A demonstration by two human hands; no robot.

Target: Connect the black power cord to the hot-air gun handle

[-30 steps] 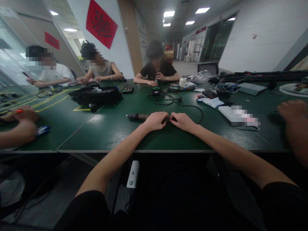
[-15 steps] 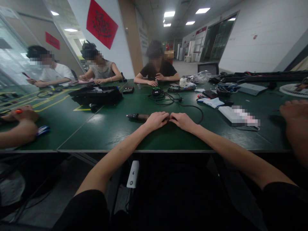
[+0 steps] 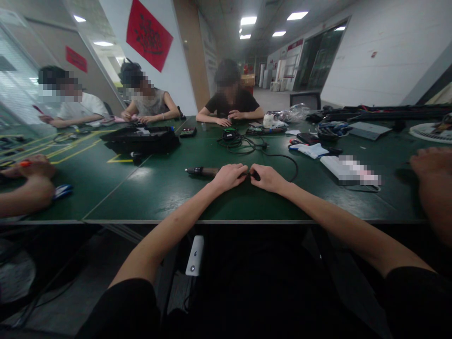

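While the brown tool (image 3: 208, 172) lies flat on the green worktop (image 3: 169, 193), it helps to hold its back end steady, move the fingers softly, and leave the black cord (image 3: 297, 167) loose so it does not tug. The left hand (image 3: 230, 178) curves over the tool's back end, fingers bent and close together. I cannot tell if its grip wraps around the tool. The right hand (image 3: 266, 178) is just beside it, fingers curled toward the thumb by a dark bit (image 3: 255, 175); I cannot tell if that grip pinches it. Both arms (image 3: 180, 223) slant inward, wrists low over the worktop.
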